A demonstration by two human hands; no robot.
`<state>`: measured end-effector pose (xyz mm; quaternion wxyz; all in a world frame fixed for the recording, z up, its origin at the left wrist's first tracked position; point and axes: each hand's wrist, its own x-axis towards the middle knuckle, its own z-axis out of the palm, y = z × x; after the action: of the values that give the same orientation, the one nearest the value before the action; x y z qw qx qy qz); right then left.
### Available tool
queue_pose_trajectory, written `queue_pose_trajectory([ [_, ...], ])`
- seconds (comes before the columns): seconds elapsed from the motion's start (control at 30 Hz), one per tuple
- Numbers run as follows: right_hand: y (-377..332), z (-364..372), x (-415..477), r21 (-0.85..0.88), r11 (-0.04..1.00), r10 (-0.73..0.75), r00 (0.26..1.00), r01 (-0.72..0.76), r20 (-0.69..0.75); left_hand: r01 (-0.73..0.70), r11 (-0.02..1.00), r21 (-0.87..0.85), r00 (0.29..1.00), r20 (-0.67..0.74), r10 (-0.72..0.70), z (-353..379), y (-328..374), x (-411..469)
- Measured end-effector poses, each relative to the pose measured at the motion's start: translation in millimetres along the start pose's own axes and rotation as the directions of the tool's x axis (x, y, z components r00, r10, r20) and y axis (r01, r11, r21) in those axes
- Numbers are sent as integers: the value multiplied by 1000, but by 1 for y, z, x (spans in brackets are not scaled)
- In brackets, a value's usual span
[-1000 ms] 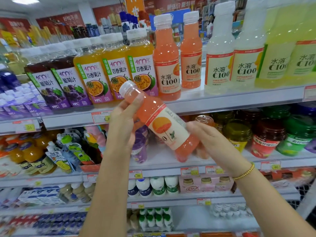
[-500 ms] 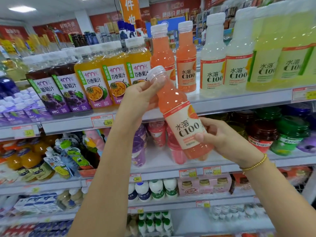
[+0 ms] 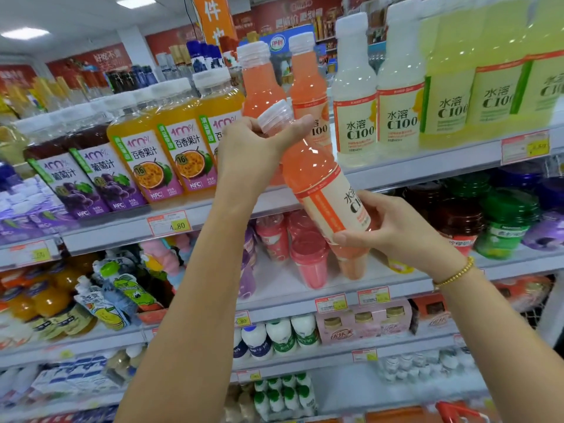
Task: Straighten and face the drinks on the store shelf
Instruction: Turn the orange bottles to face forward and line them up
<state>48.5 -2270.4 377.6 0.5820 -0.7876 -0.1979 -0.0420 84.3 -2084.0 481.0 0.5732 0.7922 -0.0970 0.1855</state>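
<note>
- Pink C100 bottle [image 3: 317, 184], full and capped, tilts in front of the top shelf edge [image 3: 396, 174].
- Left hand [image 3: 259, 148] grasps its neck; right hand [image 3: 393, 230] grasps its base.

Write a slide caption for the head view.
Left hand grips the neck and right hand the label of a tilted pink C100 bottle, held before upright drinks on the upper shelf.

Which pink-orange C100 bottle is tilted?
The held bottle, left hand at its neck, right hand near its base; the other two bottles stand upright on the shelf.
</note>
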Motion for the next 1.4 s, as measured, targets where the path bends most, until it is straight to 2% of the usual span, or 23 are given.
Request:
queue_pose_trajectory([
  [0.13, 15, -4, 0, 75, 997, 12, 999, -15, 31, -5, 1000, -27, 986, 168, 9, 7, 1, -1],
  [0.27, 29, -4, -1, 186, 982, 1, 995, -19, 98, 10, 998, -67, 936, 351, 14, 12, 1, 3],
  [0.37, 33, -3, 0, 272, 962, -9, 992, -25, 123, 12, 996, -85, 943, 332, 16, 15, 0, 11],
  [0.47, 27, -9, 7, 339, 940, -41, 999, 30, 27, -40, 991, -125, 968, 242, 69, 15, 8, 19],
  [0.53, 16, -14, 14, 229, 969, -83, 994, 96, -64, -114, 985, -126, 968, 209, 139, 15, 21, 25],
  [0.63, 1, -18, 28, -94, 983, -170, 967, 154, -192, -225, 967, -120, 951, 189, 245, 16, 41, 34],
  [0.67, -2, -20, 33, -142, 978, -179, 959, 150, -221, -255, 959, -125, 943, 189, 275, 16, 47, 38],
  [0.73, -8, -26, 42, -84, 986, -161, 967, 147, -196, -290, 943, -163, 921, 219, 321, 12, 55, 45],
  [0.8, -11, -32, 47, 12, 989, -145, 984, 147, -102, -309, 924, -228, 891, 270, 365, 5, 55, 51],
  [0.9, -13, -33, 46, 31, 988, -150, 989, 150, -12, -256, 906, -338, 870, 329, 368, -1, 46, 57],
  [1.0, -11, -23, 47, -19, 987, -158, 977, 157, -141, -200, 919, -340, 893, 323, 314, -2, 41, 56],
  [1.07, -7, -11, 53, -133, 978, -196, 930, 162, -311, -234, 950, -207, 926, 251, 283, 2, 41, 53],
  [1.13, -3, 2, 61, -254, 959, -237, 853, 128, -466, -279, 960, -40, 947, 155, 282, 9, 41, 47],
  [1.2, -2, 13, 67, -322, 939, -288, 779, 118, -556, -317, 946, 64, 947, 81, 311, 15, 42, 41],
  [1.3, -7, 22, 75, -380, 913, -359, 736, 148, -574, -339, 938, 76, 940, 51, 336, 9, 49, 43],
  [1.4, -14, 13, 82, -430, 884, -418, 725, 185, -548, -437, 899, -12, 896, 81, 437, 0, 54, 49],
])
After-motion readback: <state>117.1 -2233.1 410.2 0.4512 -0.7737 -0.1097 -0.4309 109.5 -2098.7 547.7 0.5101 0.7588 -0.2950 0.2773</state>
